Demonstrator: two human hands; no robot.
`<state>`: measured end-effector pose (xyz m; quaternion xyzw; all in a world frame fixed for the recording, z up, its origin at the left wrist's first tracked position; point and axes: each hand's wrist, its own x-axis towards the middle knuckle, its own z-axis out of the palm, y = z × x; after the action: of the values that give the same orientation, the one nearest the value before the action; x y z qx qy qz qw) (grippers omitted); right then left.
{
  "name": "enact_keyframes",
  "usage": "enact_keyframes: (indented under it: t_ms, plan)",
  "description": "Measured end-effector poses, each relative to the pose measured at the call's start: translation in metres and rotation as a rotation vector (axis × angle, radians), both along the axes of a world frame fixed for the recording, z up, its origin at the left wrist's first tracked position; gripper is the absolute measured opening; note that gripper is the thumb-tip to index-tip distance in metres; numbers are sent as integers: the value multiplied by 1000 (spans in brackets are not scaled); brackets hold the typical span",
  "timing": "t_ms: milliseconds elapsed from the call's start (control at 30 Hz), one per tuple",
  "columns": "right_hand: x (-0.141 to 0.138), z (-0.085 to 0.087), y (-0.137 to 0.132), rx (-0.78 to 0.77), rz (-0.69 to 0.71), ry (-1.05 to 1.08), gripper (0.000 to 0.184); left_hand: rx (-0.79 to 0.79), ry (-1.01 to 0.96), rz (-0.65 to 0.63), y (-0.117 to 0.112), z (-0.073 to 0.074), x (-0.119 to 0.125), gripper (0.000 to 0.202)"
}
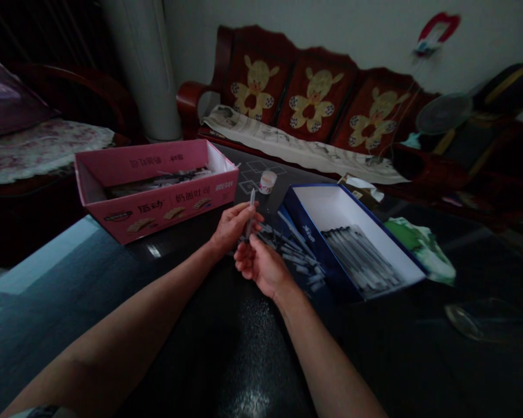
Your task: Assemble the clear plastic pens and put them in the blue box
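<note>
A slim, pale pen (pixel 251 204) stands nearly upright between my two hands over the dark table. My left hand (pixel 233 225) is closed on its middle, thumb and fingers pressed together. The fingers of my right hand (pixel 261 264) pinch around its lower end, which they partly hide. Just right of my hands lies a loose heap of small grey pen parts (pixel 294 249), perhaps caps. Beyond it, a blue box with a white inside (pixel 316 247) holds a row of similar pens (pixel 359 258). To the left, a pink cardboard box (pixel 174 212) contains more thin pen pieces (pixel 169 179).
A small round tub (pixel 267 182) stands behind my hands on the dark glossy table (pixel 192 360). Right of the blue box lie a green and white packet (pixel 422 247) and a clear glass-like object (pixel 483 319). A wooden sofa (pixel 283 122) with bear-patterned cushions is behind the table.
</note>
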<state>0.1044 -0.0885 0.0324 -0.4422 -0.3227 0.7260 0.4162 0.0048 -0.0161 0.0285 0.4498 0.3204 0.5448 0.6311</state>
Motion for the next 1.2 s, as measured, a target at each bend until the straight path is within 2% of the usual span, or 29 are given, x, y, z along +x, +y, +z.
enact_keyframes:
  t_ms: [67,100,200,267,333,400,533,700,867,1033,1133,1200]
  plan:
    - [-2,2,-3,39,103,-66,43,-126,-108,-127,0,5,-2,36]
    - [2,5,-4,101,156,-165,42,-159,-139,-161,0,8,-3,35]
    - [28,22,-4,437,279,-699,28,-160,-164,-161,0,11,-5,36]
    - [54,37,-3,655,233,-1112,19,-120,-116,-150,2,10,-5,39]
    - [81,48,-3,706,169,-1403,17,-54,-24,-140,3,6,-5,40]
    - [103,54,-4,662,182,-1533,18,39,99,-114,4,3,-4,38]
    - [123,50,-4,561,242,-1608,21,227,288,-87,3,-4,-1,36]
    - [114,40,-1,373,367,-1729,22,355,365,-68,2,-5,0,37]
    - [104,36,1,296,431,-1790,17,375,365,-69,3,-6,0,38]
    - [96,41,0,221,468,-1795,17,368,372,-106,3,-8,0,37]
    - [100,48,-4,234,456,-1759,15,354,381,-137,3,-10,-1,36]
    - [108,52,-5,295,392,-1660,12,350,393,-149,2,-10,0,35]
